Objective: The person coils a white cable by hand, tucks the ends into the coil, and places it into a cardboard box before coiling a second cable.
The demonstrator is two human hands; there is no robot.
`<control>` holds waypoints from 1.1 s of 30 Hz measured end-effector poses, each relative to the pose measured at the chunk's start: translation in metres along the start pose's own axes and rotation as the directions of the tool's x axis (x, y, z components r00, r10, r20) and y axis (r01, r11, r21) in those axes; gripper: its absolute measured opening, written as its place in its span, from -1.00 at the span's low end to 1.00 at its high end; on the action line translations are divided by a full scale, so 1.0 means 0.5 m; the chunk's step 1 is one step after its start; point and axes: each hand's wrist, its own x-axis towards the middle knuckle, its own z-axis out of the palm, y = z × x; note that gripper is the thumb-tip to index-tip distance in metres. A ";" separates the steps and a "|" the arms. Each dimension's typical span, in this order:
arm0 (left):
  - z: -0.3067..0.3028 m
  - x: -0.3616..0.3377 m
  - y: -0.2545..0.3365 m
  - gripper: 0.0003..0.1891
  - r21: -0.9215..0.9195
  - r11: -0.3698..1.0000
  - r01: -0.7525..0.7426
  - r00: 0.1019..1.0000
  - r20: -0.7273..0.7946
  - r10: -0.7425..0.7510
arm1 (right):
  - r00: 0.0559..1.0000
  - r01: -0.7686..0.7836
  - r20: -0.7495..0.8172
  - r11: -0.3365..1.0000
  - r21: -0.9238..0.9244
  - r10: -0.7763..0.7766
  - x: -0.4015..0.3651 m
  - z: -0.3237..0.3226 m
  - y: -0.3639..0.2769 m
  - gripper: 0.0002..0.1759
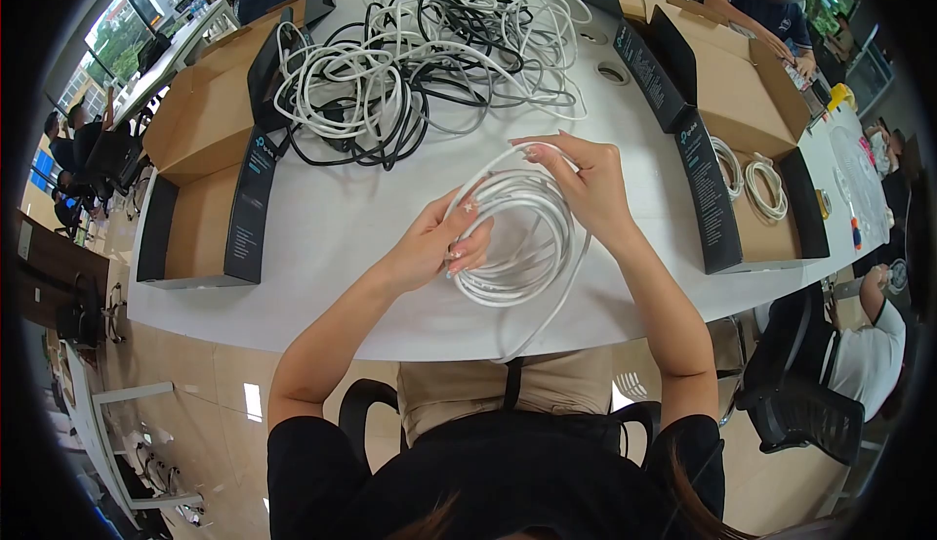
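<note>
A white cable (pixel 517 286) is wound into a round coil of several loops over the near part of the table. My left hand (pixel 444 242) is closed around the coil's left side. At its upper right, my right hand (pixel 584 177) pinches a strand of the same cable between thumb and fingers. One loose end of the cable hangs down past the table's front edge. Beyond my hands lies a tangled heap of white, grey and black cables (pixel 390 81).
An open black box (pixel 210 208) stands on the left of the white table (pixel 342 296). Another open box (pixel 761 218) on the right holds two small coiled cables (pixel 766 188). A person (pixel 771 8) sits at the far right; another person (pixel 869 345) sits at the right.
</note>
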 end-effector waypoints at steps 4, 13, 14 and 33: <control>-0.001 0.004 0.007 -0.59 0.081 0.992 -0.100 0.986 -0.123 0.110 | 1.000 -0.022 0.002 1.000 0.010 0.022 0.002 0.001 -0.003 -0.82; -0.015 0.007 0.021 -0.64 -0.046 0.980 -0.195 0.964 -0.191 0.183 | 0.992 -0.126 0.054 0.946 0.299 0.115 -0.004 0.034 0.007 -0.68; -0.016 0.006 0.022 -0.65 -0.069 0.977 -0.200 0.962 -0.203 0.182 | 0.997 -0.072 0.039 0.953 0.293 0.063 -0.007 0.039 0.013 -0.66; -0.029 -0.003 0.032 -0.19 0.022 0.994 0.110 0.992 0.063 -0.112 | 0.881 -0.102 0.469 0.994 0.045 0.069 -0.006 -0.007 -0.035 -0.72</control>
